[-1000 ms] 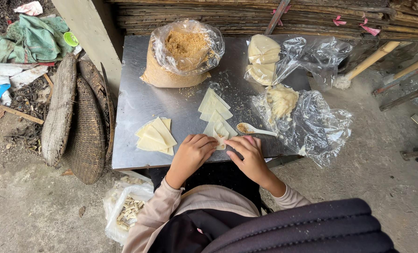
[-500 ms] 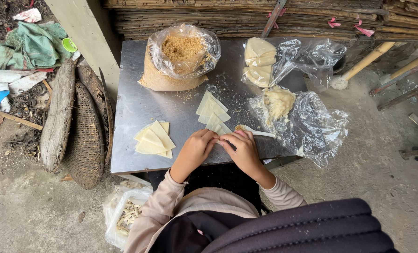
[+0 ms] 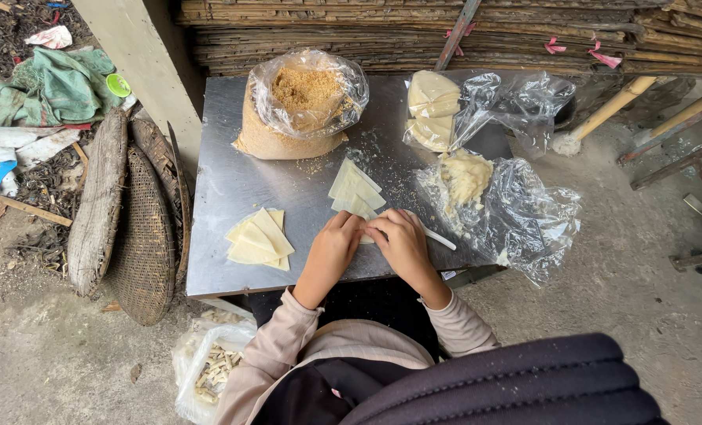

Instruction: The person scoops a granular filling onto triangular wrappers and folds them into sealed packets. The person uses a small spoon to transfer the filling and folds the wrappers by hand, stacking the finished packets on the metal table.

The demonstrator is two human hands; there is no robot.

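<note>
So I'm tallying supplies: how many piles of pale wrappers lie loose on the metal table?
2: one pile near the table's left front, one fanned pile just beyond the hands. More may hide under the hands.

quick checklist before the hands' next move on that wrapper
1. Both hands on the piece: left hand and right hand meet over it at the table's front edge. Ok.
2. Fold state of the piece: hidden under the fingers. Cannot tell.
3. Spare wrappers within reach: a stack just beyond the hands, another stack to the left. Ok.
4. Spoon at hand: its handle pokes out beside the right hand. Ok.
5. Filling accessible: lies on open plastic to the right. Ok.
6. Crumb bag open and upright. Ok.
</note>
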